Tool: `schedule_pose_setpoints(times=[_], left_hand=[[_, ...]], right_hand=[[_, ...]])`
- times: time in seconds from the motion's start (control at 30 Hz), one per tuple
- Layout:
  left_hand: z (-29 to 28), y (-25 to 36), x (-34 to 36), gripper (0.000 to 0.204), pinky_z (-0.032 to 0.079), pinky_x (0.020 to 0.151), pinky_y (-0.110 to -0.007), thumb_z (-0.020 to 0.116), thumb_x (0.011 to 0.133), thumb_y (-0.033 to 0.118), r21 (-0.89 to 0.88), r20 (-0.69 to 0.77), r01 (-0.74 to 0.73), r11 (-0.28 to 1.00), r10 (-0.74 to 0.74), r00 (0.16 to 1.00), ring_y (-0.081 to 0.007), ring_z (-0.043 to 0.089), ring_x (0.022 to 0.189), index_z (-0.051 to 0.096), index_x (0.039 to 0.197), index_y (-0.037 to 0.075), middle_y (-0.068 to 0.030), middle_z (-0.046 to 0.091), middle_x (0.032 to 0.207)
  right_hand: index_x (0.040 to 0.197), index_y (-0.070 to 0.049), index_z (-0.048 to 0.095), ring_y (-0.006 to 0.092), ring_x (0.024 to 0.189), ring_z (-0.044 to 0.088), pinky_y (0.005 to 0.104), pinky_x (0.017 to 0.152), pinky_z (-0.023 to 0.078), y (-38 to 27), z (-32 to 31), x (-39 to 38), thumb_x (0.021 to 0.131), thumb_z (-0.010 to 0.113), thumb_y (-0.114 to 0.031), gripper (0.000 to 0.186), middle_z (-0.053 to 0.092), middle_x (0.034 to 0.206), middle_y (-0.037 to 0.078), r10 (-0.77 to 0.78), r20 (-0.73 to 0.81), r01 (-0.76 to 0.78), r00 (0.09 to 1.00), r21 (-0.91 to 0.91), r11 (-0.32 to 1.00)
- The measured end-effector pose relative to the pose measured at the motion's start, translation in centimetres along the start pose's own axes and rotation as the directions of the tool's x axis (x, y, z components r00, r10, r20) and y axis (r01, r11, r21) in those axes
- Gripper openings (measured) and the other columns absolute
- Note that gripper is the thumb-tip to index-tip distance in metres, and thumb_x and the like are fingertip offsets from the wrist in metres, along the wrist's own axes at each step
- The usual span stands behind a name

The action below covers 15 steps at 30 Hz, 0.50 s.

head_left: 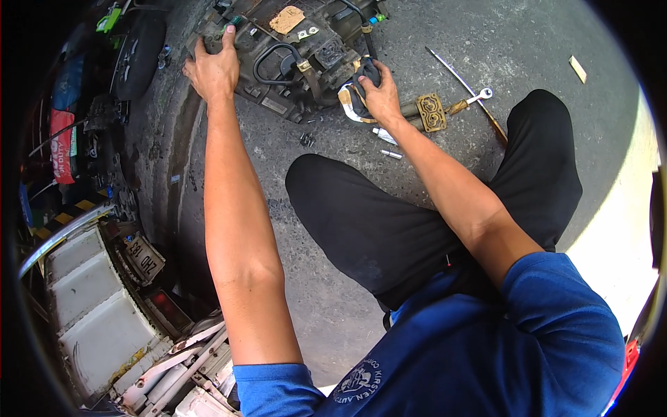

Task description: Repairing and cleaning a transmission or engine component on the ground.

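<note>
A dark, greasy mechanical assembly (278, 104) with hoses and brackets lies on the ground in front of me. My left hand (214, 73) rests on its left end, thumb and fingers spread apart. A bent black hose (276, 48) stands up from the middle of the assembly. At the right end, the fingers of my right hand (381, 96) curl round a black rubber-like part (364, 71). Next to that hand are a white and tan curved piece (349, 104) and a brown metal plate with openings (432, 112). My fingertips there are partly hidden.
A wrench (481, 96) and a long thin rod (451, 67) cross near my right knee. A small tube (384, 135), a metal cylinder (391, 154) and small dark bits (307, 140) lie on the concrete. A worn white vehicle panel (104, 326) stands at left, beyond it a tyre (141, 59).
</note>
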<state>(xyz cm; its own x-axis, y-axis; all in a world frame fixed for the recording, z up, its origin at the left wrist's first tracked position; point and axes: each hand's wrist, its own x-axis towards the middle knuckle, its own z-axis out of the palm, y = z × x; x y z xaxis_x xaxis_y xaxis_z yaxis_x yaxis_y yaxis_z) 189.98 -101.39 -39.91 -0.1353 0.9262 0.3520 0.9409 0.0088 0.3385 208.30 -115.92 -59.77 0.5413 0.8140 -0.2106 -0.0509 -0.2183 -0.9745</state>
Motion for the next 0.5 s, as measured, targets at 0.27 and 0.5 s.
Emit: schedule_pose_setpoints(times=[0.27, 0.5], left_hand=[[0.1, -0.5, 0.0, 0.090, 0.027, 0.116, -0.051, 0.058, 0.080, 0.074, -0.047, -0.027, -0.034, 0.998, 0.033, 0.999, -0.0484, 0.024, 0.143, 0.046, 0.146, 0.012, -0.0349, 0.032, 0.148], [-0.8, 0.8, -0.7, 0.085, 0.024, 0.117, -0.050, 0.057, 0.084, 0.071, 0.205, -0.094, -0.075, 0.976, 0.096, 0.991, -0.0496, 0.023, 0.143, 0.048, 0.144, 0.011, -0.0350, 0.034, 0.147]], right_hand=[[0.126, -0.003, 0.055, 0.0216, 0.087, 0.068, 0.0375, 0.076, 0.059, 0.3, -4.2, 1.7, 0.104, 0.036, -0.036, 0.044, 0.067, 0.104, 0.013, 0.342, 0.518, -0.619, 0.784, 0.613, 0.491], [0.132, -0.004, 0.054, 0.0271, 0.111, 0.064, 0.0426, 0.099, 0.052, -1.6, -8.2, 2.3, 0.097, 0.053, -0.051, 0.058, 0.063, 0.124, 0.014, 0.241, 0.703, -0.723, 0.670, 0.542, 0.428]])
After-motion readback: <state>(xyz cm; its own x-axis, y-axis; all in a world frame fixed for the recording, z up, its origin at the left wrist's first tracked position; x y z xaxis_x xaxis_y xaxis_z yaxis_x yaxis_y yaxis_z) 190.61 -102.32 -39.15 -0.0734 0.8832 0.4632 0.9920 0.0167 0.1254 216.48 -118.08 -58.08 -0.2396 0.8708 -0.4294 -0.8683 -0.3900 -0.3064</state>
